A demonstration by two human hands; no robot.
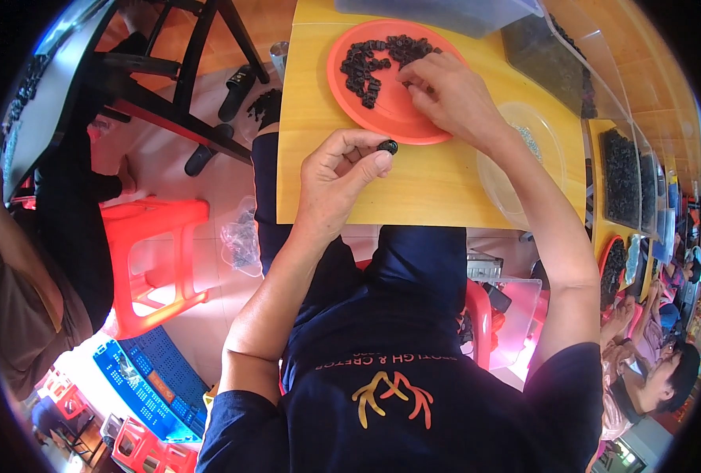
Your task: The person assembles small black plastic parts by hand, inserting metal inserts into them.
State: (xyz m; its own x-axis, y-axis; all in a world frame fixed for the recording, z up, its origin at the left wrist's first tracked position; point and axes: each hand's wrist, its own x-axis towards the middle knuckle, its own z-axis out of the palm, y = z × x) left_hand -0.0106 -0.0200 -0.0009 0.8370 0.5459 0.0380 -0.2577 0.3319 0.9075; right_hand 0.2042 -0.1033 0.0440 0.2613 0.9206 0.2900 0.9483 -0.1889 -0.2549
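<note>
Clear plastic bag (242, 239) crumpled on floor beside red stool (155, 260).

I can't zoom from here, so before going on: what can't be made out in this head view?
- Small black part in left hand: too small to identify.
- Right hand fingertips on orange plate: grip hidden by the hand itself.
- Clear dish: contents blurred, partly behind the forearm.

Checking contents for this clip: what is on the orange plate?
A loose heap of small black parts lies on the orange plate. The right hand rests over its right side, hiding whatever lies beneath it.
</note>
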